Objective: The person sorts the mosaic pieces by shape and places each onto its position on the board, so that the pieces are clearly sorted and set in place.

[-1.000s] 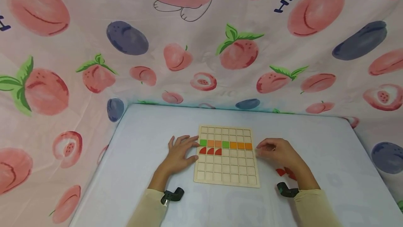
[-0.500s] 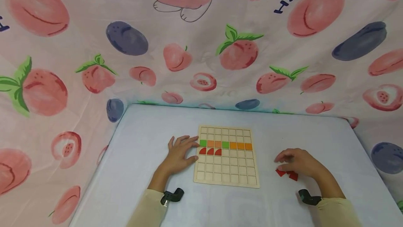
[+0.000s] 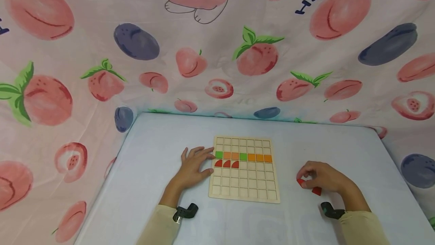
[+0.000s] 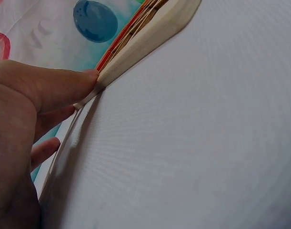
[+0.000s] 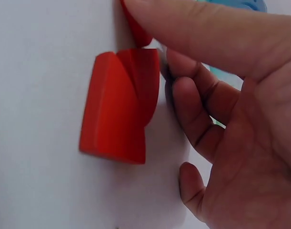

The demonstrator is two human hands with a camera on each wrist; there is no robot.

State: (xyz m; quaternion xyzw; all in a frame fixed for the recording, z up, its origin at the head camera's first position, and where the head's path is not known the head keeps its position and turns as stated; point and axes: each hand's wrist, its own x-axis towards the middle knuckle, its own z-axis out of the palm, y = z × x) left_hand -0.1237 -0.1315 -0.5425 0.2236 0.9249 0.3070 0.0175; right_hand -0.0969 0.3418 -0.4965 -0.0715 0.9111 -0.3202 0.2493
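A pale wooden grid board [image 3: 242, 192] lies mid-table in the head view. One row carries green, light orange and orange square tiles [image 3: 259, 158]; below it sit three red quarter-circle pieces [image 3: 227, 164] at the left. My left hand [image 3: 192, 167] spreads its fingers along the board's left edge, the thumb [image 4: 64, 88] resting against that edge. To the right of the board, my right hand [image 3: 323, 177] pinches a red quarter-circle piece [image 3: 300, 181] between thumb and finger, low over the table. Under this hand lie further red blocks [image 5: 112, 114], side by side; the head view shows them partly covered.
A white cloth covers the table [image 3: 163, 139]. Behind and beside it hangs a pink curtain [image 3: 190, 97] printed with fruit. Each wrist wears a small black camera, one on the left [image 3: 187, 211] and one on the right [image 3: 331, 211].
My right hand has moved from the board's right edge, rightward and nearer to me, to the loose red pieces, and now pinches one. The left hand has stayed in place.
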